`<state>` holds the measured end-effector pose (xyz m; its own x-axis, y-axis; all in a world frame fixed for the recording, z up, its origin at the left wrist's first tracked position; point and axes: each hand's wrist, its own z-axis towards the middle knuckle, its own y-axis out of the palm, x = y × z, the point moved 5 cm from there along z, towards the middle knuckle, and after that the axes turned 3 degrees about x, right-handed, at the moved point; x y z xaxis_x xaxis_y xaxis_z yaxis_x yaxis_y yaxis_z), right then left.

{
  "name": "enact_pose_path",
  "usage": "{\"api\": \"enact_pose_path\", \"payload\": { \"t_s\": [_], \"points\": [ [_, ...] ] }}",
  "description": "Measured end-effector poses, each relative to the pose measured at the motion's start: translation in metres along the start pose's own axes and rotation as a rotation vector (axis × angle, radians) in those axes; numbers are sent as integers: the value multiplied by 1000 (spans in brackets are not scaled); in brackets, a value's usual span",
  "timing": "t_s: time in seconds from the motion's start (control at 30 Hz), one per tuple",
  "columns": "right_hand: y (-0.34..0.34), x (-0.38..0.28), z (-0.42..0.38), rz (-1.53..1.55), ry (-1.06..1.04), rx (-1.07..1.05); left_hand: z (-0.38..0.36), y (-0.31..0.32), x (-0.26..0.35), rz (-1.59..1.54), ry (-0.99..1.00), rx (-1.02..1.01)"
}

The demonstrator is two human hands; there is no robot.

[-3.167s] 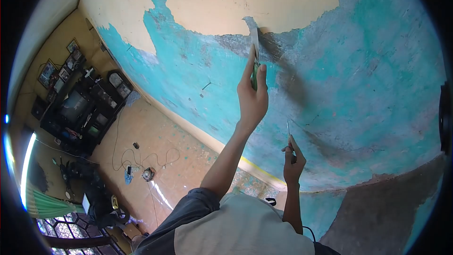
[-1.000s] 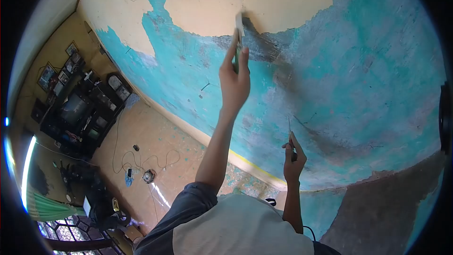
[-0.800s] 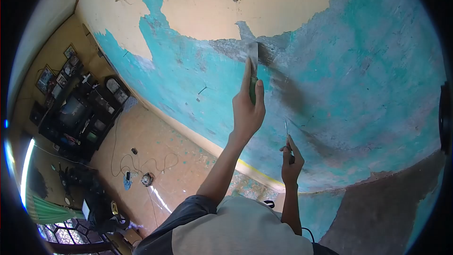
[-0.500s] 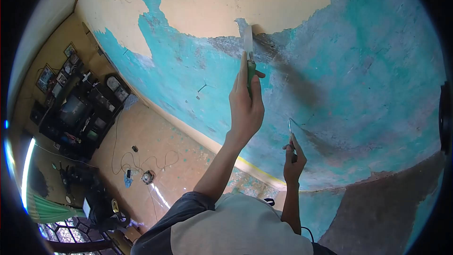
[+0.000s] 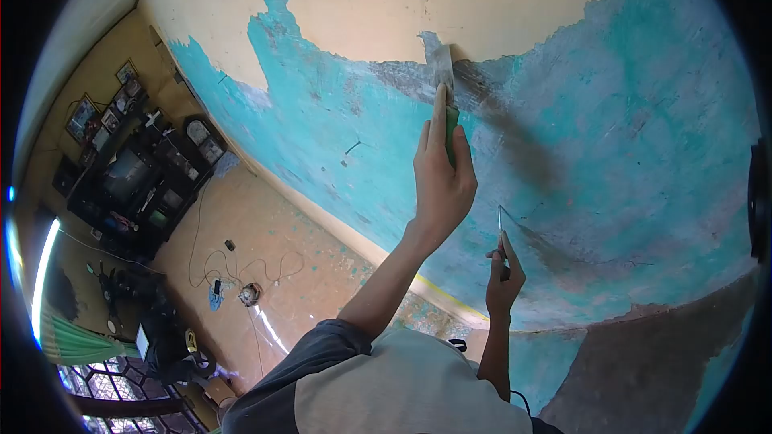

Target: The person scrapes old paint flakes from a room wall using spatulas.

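1. Head view: the left hand grips a scraper by its green handle, fingers closed, the index finger laid up along the blade and the thumb on the handle's other side.
2. The scraper is at the upper middle of the wall, its blade over the grey notch that cuts up into the cream paint. Whether its edge presses on the surface, I cannot tell.
3. The right hand is lower down and well apart from the left, its fingers closed around the dark handle of a thin metal tool. The tip points up, close to the wall; contact is unclear.
4. As for progress, a broad stretch below the ragged edge shows turquoise and grey with no cream over it, so that part looks largely done.
5. Above the edge the cream coat is whole for the most part, with the notch as a small inroad. That upper area looks like what is left, though how much of it matters cannot be judged.
6. Small flakes lie on the floor near the foot of the wall, which fits with work well under way.
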<state>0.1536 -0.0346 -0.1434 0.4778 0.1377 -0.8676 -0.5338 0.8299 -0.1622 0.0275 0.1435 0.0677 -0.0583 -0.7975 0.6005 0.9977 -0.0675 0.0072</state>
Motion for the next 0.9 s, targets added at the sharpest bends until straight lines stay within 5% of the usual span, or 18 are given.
{"api": "enact_pose_path", "payload": {
  "t_s": [0.1,0.9],
  "points": [
    [-4,-1,-1,-16,37,-6,1,-2,-11,-184,-299,-67],
    [-2,-10,-14,-3,26,-9,-1,-3,-22,-249,-280,-40]
  ]
}}
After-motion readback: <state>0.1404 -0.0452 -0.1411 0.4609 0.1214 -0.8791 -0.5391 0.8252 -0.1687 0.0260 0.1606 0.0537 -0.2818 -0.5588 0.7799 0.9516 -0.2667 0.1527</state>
